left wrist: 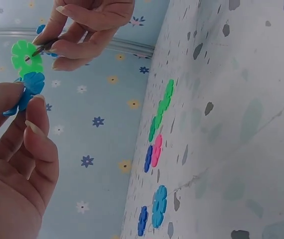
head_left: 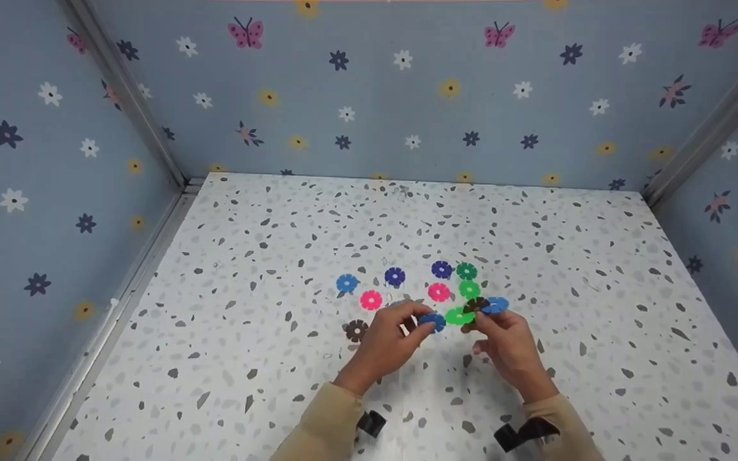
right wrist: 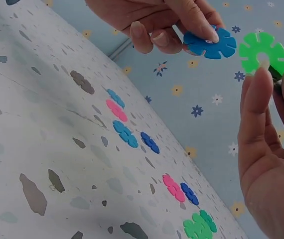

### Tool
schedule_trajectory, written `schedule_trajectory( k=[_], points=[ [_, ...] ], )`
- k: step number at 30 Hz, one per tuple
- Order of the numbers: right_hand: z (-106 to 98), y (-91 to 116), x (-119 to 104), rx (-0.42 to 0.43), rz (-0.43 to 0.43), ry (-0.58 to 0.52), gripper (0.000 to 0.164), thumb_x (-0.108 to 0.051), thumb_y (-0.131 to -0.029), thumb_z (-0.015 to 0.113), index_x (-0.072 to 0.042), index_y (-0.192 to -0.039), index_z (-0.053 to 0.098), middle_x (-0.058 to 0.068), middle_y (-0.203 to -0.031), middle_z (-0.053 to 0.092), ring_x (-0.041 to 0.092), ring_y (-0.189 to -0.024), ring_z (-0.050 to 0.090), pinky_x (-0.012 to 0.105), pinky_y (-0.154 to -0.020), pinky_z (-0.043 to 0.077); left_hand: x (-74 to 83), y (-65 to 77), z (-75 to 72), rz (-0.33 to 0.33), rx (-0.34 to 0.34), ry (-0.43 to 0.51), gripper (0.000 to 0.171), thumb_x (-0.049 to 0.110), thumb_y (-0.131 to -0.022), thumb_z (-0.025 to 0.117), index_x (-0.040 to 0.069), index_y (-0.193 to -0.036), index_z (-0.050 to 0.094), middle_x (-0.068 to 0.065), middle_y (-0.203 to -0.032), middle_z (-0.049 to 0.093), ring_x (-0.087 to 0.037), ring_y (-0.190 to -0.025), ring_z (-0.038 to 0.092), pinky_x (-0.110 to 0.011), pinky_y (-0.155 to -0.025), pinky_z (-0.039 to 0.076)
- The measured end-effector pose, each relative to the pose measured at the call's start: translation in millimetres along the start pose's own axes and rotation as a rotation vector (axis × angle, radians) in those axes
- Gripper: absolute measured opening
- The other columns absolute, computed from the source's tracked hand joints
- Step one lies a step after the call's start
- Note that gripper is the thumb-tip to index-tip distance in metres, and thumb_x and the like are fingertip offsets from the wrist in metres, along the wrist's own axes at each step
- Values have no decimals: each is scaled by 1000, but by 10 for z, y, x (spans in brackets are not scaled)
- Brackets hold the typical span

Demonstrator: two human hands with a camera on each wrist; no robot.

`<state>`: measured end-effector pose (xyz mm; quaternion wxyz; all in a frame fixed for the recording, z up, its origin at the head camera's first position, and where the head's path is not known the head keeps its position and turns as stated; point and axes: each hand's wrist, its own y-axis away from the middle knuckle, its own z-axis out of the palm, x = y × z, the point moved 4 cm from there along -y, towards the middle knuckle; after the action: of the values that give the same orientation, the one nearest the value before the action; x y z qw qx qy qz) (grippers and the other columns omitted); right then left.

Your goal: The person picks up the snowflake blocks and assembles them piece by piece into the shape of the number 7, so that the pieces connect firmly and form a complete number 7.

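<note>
Thumb and fingers of my left hand point(head_left: 387, 338) pinch a blue notched flower-shaped disc point(head_left: 434, 323). My right hand point(head_left: 514, 351) pinches a brown disc point(head_left: 475, 304). A light green disc point(head_left: 458, 316) and another blue disc point(head_left: 497, 305) stand out on either side of the brown one and appear joined to it. In the right wrist view the left hand's blue disc point(right wrist: 211, 44) is held flat beside the upright green disc point(right wrist: 263, 52), with a narrow gap between them. Both hands are raised above the table.
Loose discs lie on the speckled white table point(head_left: 266, 256): a brown disc point(head_left: 357, 331), pink discs point(head_left: 371, 299), a light blue disc point(head_left: 346, 283), dark blue discs point(head_left: 394, 276) and green discs point(head_left: 469, 289). Flower-patterned panels point(head_left: 382, 89) enclose the table at back and sides.
</note>
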<state>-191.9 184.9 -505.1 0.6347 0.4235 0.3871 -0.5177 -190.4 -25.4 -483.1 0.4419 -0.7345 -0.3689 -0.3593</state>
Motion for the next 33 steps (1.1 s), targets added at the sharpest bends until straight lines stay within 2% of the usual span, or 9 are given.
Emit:
schedule_trajectory(
  k=[4, 7, 10, 17, 21, 24, 30, 33],
  points=[
    [-6, -2, -11, -12, -24, 11, 12, -1, -97, 60, -7, -97, 69, 11, -97, 65, 21, -82, 63, 25, -53, 53, 20, -10, -10, 53, 21, 3, 9, 19, -96, 68, 12, -98, 73, 6, -87, 64, -13, -75, 60, -27, -65, 54],
    [-11, -2, -7, -7, -28, 26, 13, 2, -96, 60, -7, -95, 70, 12, -100, 64, 22, -81, 63, 26, -52, 53, 25, -6, -14, 70, 25, -5, 8, 19, -94, 70, 12, -95, 74, 7, -85, 63, -9, -75, 60, -25, -63, 54],
    [-15, 1, -6, -10, -24, 44, 14, 3, -95, 60, -7, -94, 70, 14, -99, 64, 22, -79, 63, 27, -52, 53, 21, -6, -11, 64, 37, -11, 8, 19, -93, 71, 12, -95, 75, 7, -87, 65, -5, -77, 60, -24, -63, 54],
    [-13, 1, -16, -31, -26, 59, 15, 3, -95, 60, -8, -94, 69, 13, -98, 63, 22, -80, 63, 26, -53, 53, 13, 0, -30, 19, 125, 6, 9, 19, -89, 76, 12, -93, 75, 9, -88, 69, -6, -75, 62, -27, -63, 55],
    [7, 7, -17, -52, -45, 23, 12, 1, -95, 61, -9, -95, 68, 11, -99, 65, 21, -80, 64, 26, -53, 53, 36, 6, -34, 23, 123, 15, 8, 19, -90, 75, 11, -90, 76, 10, -86, 68, -6, -75, 62, -27, -61, 55],
    [23, 14, -25, -104, -72, 5, 14, 0, -96, 60, -9, -103, 69, 10, -106, 66, 21, -85, 64, 25, -53, 54, 59, 14, -29, 49, 102, 0, 8, 19, -91, 74, 11, -91, 76, 10, -86, 68, -5, -75, 61, -25, -60, 54],
    [46, 35, -45, -285, -82, -64, 27, -1, -102, 49, -11, -116, 70, 9, -125, 65, 19, -99, 62, 25, -59, 55, 80, 28, 2, 92, 81, 5, 6, 16, -91, 73, 11, -88, 75, 7, -82, 65, -7, -74, 58, -23, -59, 53],
    [45, 40, -35, -292, -58, -68, 30, -1, -101, 48, -12, -118, 71, 7, -128, 65, 17, -98, 59, 24, -60, 54, 93, 34, 29, 109, 82, 2, 6, 14, -91, 73, 11, -87, 75, 6, -80, 65, -7, -73, 57, -23, -58, 52]
  ],
)
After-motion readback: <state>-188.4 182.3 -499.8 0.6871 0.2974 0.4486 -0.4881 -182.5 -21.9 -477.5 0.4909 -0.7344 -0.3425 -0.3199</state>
